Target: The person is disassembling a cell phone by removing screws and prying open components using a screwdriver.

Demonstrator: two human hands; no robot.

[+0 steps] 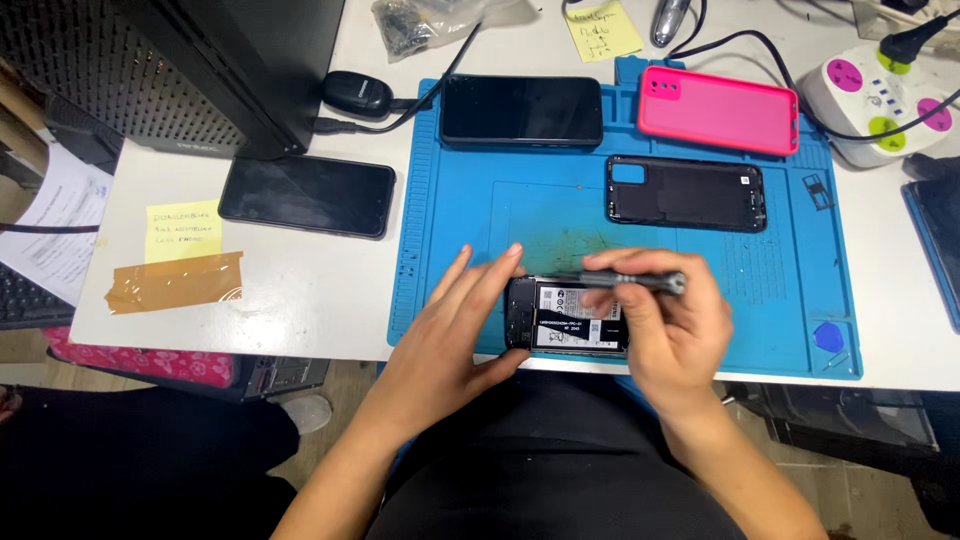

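Opened phone: a black smartphone with its back removed, battery and board exposed, is laid near the front edge of the blue silicone work mat.
Left hand: the left hand is laid flat against the phone's left end, fingers spread and not closed around it; it is steadied, not gripped.
Right hand: the right hand is closed on a slim grey metal screwdriver, held across the phone; the tip is blurred and its contact point cannot be told.
Doing it well: the body is best pinned firmly to the mat and the driver kept square, with light pressure.
Removed back: a black plastic back cover is laid inside-up on the mat, apart from the phone.
Clear bag: a transparent plastic bag at the table's far edge is seen with small dark parts inside; their kind cannot be told.
Mat trays: the moulded compartments hold a small card tray and a blue pick.
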